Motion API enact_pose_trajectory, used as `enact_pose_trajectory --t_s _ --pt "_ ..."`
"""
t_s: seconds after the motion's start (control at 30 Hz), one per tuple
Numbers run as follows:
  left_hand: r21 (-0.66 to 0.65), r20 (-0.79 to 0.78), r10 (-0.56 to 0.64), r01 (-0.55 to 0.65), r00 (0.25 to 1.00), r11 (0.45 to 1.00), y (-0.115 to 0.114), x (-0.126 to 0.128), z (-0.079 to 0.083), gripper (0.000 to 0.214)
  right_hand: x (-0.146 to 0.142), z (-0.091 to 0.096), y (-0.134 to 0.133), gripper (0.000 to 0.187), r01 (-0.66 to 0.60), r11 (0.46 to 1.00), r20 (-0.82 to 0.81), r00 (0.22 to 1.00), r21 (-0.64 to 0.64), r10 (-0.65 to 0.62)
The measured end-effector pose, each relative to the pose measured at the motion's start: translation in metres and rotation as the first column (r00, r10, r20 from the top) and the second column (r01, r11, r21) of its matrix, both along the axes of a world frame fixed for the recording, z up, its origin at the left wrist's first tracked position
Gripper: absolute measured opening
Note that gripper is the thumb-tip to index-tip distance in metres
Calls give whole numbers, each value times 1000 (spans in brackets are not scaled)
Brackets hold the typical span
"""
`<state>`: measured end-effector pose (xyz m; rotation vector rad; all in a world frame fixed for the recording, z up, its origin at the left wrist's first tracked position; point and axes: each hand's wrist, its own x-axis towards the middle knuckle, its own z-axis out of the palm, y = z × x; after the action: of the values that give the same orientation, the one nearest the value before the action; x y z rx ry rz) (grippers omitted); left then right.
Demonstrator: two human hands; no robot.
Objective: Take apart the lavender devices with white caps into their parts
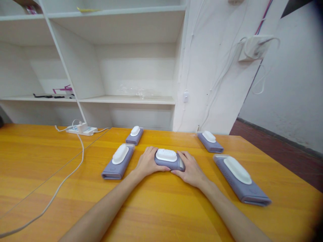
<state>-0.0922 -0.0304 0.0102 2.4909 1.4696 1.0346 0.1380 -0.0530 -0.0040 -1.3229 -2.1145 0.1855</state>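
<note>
Both my hands grip one purple device with a white top [168, 158] lying crosswise on the orange table [161, 208]. My left hand [147, 163] wraps its left end, fingers curled round it. My right hand [190, 169] clasps its right end. Several like devices lie about: one to the left [118, 160], one behind it [135, 135], one at the far right back [210, 141], and a long one to the right [239, 178].
A white power strip [82, 129] with a plug sits at the table's back left, and its cable [63, 181] runs toward the front left edge. White shelves [121, 99] stand behind the table. A wall box with wires [253, 48] hangs at upper right.
</note>
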Motion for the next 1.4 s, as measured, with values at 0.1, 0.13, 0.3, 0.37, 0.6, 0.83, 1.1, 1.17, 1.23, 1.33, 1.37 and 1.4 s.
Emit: enact_pose_trajectory --t_s 0.1,0.13,0.3,0.37,0.6,0.83,1.1,1.17,1.23,1.33,1.37,1.4 --pt "-6 2 -24 24 1000 1000 0 -1 0 79 -1 4 -3 75 -10 1000 -15 1000 -16 10" --pt "-8 4 -31 31 1000 999 0 -1 0 78 -1 6 -4 74 -26 999 -34 999 -32 25" --pt "-18 34 -42 42 999 999 0 0 0 77 2 10 -2 69 -85 993 -104 992 -78 77" --pt "-22 38 -36 36 999 999 -1 1 -1 77 2 9 0 68 -100 992 -118 989 -76 90" --pt "-6 41 78 -78 996 997 0 1 -2 77 4 1 5 68 21 1000 -114 993 -16 -23" --pt "16 60 148 -149 987 989 2 -2 -5 73 10 -7 15 64 251 963 -121 963 95 -239" --pt "-1 50 137 -137 989 991 1 -1 -5 72 11 -9 18 58 245 969 -250 941 34 -229" --pt "0 49 136 -136 989 991 1 -2 -5 72 11 -8 18 56 268 963 -277 924 -16 -262" --pt "0 48 135 -135 990 991 1 -2 -6 72 11 -7 18 55 289 955 -287 911 -68 -297" --pt "0 52 131 -131 990 991 2 -2 -7 71 10 -6 16 53 305 946 -263 909 -109 -324" --pt "0 53 128 -128 990 992 3 -2 -7 71 9 -6 15 53 300 947 -250 914 -114 -320" --pt "0 54 126 -126 991 992 3 -2 -7 71 9 -6 15 52 291 950 -239 920 -113 -310"
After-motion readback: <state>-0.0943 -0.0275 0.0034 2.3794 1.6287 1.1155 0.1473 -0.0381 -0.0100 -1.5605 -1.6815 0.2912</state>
